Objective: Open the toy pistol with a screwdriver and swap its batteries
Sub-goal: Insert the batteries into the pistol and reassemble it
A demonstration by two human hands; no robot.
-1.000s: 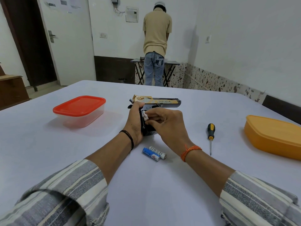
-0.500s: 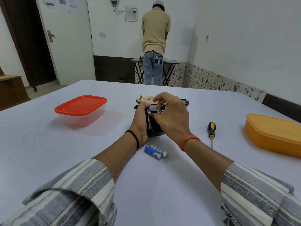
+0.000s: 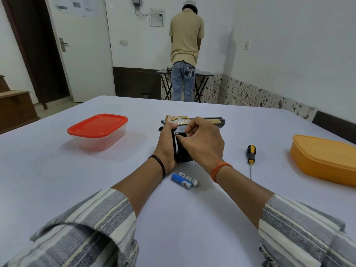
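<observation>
Head view: the toy pistol [image 3: 194, 124] is seen at the centre of the frame, lying on the white surface [image 3: 57, 180], its grip turned toward the lower edge. The grip is clasped by the left hand [image 3: 166, 145], whose fingers are curled round its left side. The right hand [image 3: 202, 143] is laid over the open grip, fingertips pinched at the compartment mouth — whether a battery is held there cannot be told. Two batteries [image 3: 185, 180] are left loose just below the hands, touching each other. The screwdriver [image 3: 251, 157] is set down, untouched, right of centre. Judged from this, the opening is done and the swap is under way — closing and screwing the cover are still to come.
</observation>
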